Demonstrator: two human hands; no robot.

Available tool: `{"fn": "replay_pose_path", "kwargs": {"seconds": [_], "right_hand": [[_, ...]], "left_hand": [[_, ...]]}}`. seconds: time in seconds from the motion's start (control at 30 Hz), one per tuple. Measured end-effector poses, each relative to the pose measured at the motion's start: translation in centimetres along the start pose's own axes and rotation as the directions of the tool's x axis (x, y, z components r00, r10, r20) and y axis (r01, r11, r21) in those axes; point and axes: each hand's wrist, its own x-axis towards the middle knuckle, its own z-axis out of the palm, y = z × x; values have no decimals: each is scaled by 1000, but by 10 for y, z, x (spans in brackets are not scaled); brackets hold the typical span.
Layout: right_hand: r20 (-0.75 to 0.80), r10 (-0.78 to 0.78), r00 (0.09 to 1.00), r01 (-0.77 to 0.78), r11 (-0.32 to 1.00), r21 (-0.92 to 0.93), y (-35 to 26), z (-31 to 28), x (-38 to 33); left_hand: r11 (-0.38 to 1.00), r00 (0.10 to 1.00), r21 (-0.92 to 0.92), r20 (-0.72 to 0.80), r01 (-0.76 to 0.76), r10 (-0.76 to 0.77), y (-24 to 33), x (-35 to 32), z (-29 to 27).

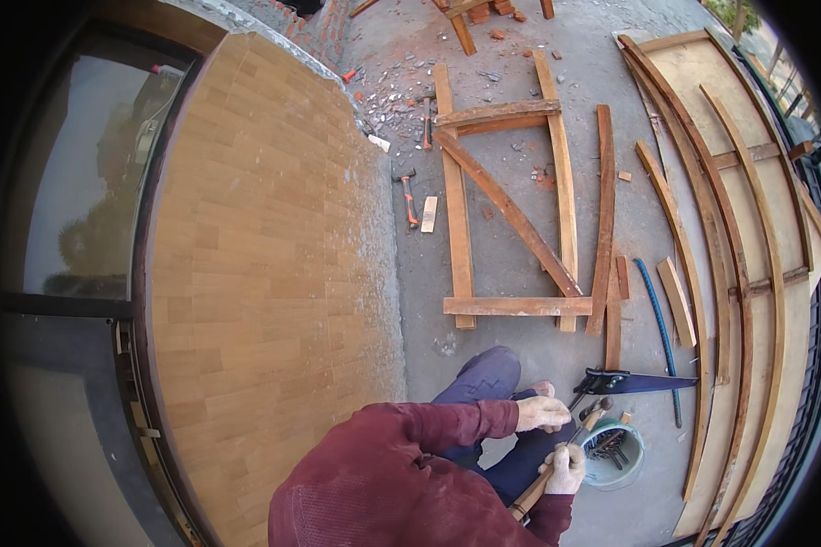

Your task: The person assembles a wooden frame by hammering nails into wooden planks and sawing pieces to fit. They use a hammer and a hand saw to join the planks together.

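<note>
The long-sleeved fabric shirt (374, 479) is showing maroon, the round plastic bucket (636, 463) grey-blue, the held wooden strip (530, 496) brown; rectangular tiles (255, 246) are forming a tan-brown patchwork.

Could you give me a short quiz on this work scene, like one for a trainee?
1. Which container stands beside the maroon-sleeved right hand? (a) red wooden crate; (b) round pale-blue bucket; (c) square black tray.
2. True or false: the black-handled, dark-blue-bladed handsaw lies outside the rectangular brown wooden frame.
3. Fill in: inside that frame, one long brown plank runs ____, not parallel to the sides.

Key: 1 b; 2 true; 3 diagonally.
</note>
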Motion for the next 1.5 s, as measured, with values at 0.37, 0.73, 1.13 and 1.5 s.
{"fn": "replay_pose_path", "kwargs": {"seconds": [0.37,0.73,1.13,1.5], "right_hand": [[100,167,981,-142,966,-218,-138,-35,-109],[214,175,961,-105,947,-303,-251,11,-103],[204,423,883,-420,905,-62,-319,100,95],[294,622,726,59,369,-928,-392,441,248]], "left_hand": [[977,980,210,-197,34,9,168,-101,203],[954,879,4,-388,-301,278,265,-119,185],[939,630,313,-704,-141,329,336,-164,-126],[751,806,632,-537,189,249,375,-161,-176]]}}
